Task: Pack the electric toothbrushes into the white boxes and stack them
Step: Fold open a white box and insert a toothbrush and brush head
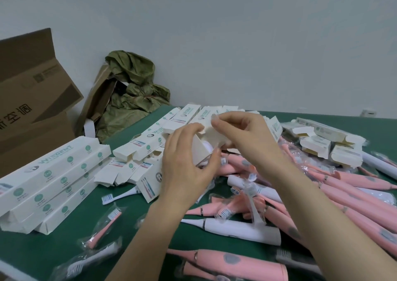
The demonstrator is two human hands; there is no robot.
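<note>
White box (199,151) | left grip (184,162) holds it | right grip (242,134) pinches flap (219,135) | pink toothbrushes (348,183) heaped beneath

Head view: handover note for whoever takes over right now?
Left hand grips the open white box; right hand pinches its end flap.
Done: stack of boxes at left.
Left: close this box and stack it. Pink toothbrushes and a white toothbrush lie loose on the green table; open-ended boxes wait behind.
</note>
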